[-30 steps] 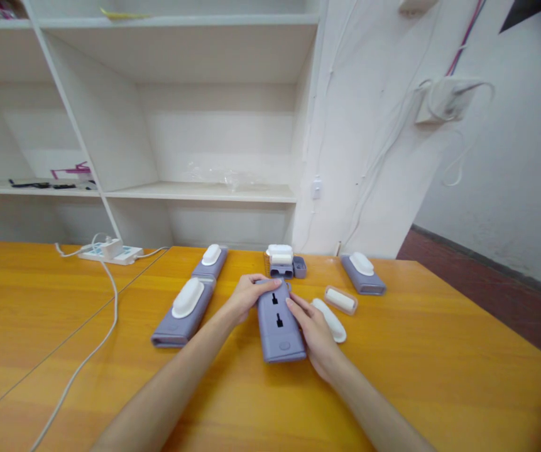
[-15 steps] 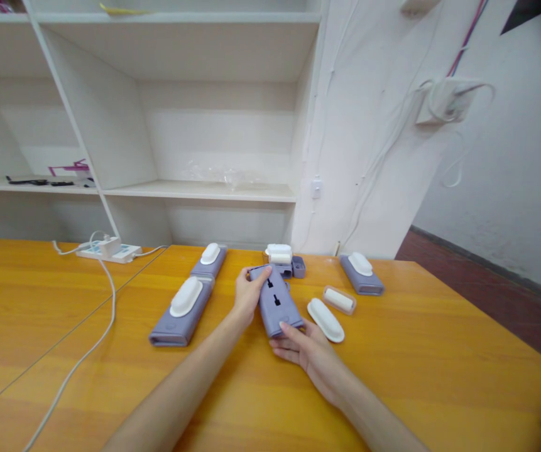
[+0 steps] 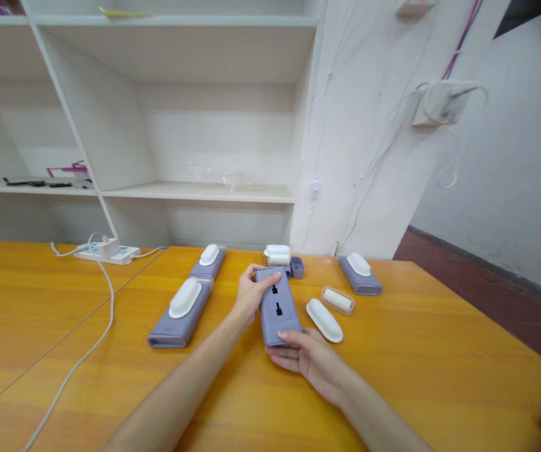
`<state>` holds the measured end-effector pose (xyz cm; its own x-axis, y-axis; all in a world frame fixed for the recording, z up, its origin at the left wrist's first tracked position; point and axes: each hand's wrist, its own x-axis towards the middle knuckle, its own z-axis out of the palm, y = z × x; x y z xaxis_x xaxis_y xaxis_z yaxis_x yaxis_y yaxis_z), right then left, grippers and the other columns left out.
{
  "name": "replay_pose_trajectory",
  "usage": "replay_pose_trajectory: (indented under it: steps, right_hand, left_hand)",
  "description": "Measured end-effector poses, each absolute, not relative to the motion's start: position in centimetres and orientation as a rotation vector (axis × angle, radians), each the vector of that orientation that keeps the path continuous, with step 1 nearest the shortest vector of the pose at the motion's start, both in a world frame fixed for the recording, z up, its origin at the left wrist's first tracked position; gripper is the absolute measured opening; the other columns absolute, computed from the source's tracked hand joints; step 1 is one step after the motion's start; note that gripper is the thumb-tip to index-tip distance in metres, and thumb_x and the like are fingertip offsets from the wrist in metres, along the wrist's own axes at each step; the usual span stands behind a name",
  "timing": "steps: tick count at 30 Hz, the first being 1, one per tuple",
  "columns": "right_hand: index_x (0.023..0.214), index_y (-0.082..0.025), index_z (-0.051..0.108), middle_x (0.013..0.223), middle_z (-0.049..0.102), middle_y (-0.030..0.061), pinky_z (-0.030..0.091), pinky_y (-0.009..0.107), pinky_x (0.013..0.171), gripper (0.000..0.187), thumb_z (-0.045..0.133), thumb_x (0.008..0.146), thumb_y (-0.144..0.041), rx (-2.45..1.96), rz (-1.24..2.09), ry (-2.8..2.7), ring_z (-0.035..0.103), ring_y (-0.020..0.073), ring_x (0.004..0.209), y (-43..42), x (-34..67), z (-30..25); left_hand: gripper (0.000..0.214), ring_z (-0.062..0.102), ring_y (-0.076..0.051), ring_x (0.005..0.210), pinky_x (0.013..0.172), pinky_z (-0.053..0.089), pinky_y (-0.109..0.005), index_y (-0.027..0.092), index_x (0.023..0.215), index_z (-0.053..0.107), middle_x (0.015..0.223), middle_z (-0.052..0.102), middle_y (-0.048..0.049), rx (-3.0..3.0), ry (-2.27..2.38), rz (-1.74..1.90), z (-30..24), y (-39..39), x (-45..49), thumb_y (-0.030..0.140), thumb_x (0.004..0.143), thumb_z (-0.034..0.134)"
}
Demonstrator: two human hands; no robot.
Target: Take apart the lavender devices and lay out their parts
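Note:
A flat purple case (image 3: 279, 309) with two black keyhole-shaped slots is held between both hands above the wooden table. My left hand (image 3: 251, 292) grips its upper left edge, thumb on top. My right hand (image 3: 301, 355) holds its lower right end, thumb on the face and fingers underneath. Right of the case lies a white oval shell (image 3: 325, 320). Beside that sits a small clear-lidded box (image 3: 338, 301) with a white inside. Behind the case are white pieces (image 3: 278, 252) and a small purple cup-like part (image 3: 297, 268).
On the left, two purple cases (image 3: 180, 323) (image 3: 207, 269) with white oval tops stand end to end. Another such case (image 3: 360, 276) is at the back right. A power strip (image 3: 110, 252) with a white cable lies at the back left. White shelves (image 3: 199, 191) rise behind the table.
The purple case has turned a little, becoming more upright in view, and its lower end has dropped slightly. Both hands keep their hold on it.

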<state>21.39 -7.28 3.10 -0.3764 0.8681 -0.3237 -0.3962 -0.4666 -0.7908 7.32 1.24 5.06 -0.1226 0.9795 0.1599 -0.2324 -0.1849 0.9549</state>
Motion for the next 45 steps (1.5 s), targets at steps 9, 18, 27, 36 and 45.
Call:
replay_pose_trajectory:
  steps: [9,18,27,36,45]
  right_hand:
    - [0.099,-0.01,0.051,0.093,0.069,0.0156,0.051,0.04,0.079,0.038,0.066,0.071,-0.031,-0.992,1.86,-0.849,0.068,0.0246,0.08,-7.3,21.6,3.2]
    - [0.098,-0.013,0.049,0.09,0.07,0.0136,0.053,0.038,0.074,0.037,0.065,0.07,-0.03,-1.035,1.878,-0.827,0.069,0.0231,0.074,-7.2,21.4,3.2]
    - [0.098,-0.011,0.053,0.087,0.07,0.0136,0.053,0.036,0.071,0.037,0.065,0.071,-0.033,-1.054,1.753,-0.894,0.068,0.0217,0.07,-7.3,21.1,3.1]
    - [0.087,-0.011,0.059,0.07,0.07,0.0109,0.053,0.033,0.062,0.029,0.06,0.071,-0.035,-1.234,1.723,-0.979,0.067,0.0201,0.058,-6.8,21.8,4.8]
    - [0.096,-0.01,0.059,0.084,0.067,0.0081,0.052,0.03,0.065,0.031,0.064,0.072,-0.028,-0.799,1.714,-0.926,0.063,0.0165,0.07,-6.7,21.1,3.1]
  left_hand:
    - [0.044,0.059,-0.012,0.059,0.055,0.046,-0.022,0.019,0.084,0.053,0.069,0.061,0.0019,1.074,0.982,1.496,5.4,1.1,7.5,0.042,0.055,0.077]
    - [0.044,0.059,-0.012,0.059,0.057,0.046,-0.023,0.018,0.081,0.055,0.07,0.062,0.0013,1.115,1.008,1.478,5.9,1.1,7.6,0.043,0.053,0.078]
    - [0.045,0.058,-0.012,0.057,0.055,0.045,-0.022,0.019,0.087,0.055,0.068,0.061,0.0018,1.039,1.017,1.477,5.5,1.1,7.9,0.045,0.057,0.075]
    - [0.042,0.057,-0.011,0.061,0.06,0.045,-0.022,0.02,0.089,0.056,0.073,0.062,0.0016,1.129,1.078,1.648,6.4,1.1,8.4,0.045,0.06,0.073]
    - [0.043,0.055,-0.012,0.055,0.054,0.044,-0.023,0.02,0.09,0.054,0.066,0.058,0.0026,1.035,1.101,1.52,7.7,1.2,8.9,0.042,0.059,0.074]
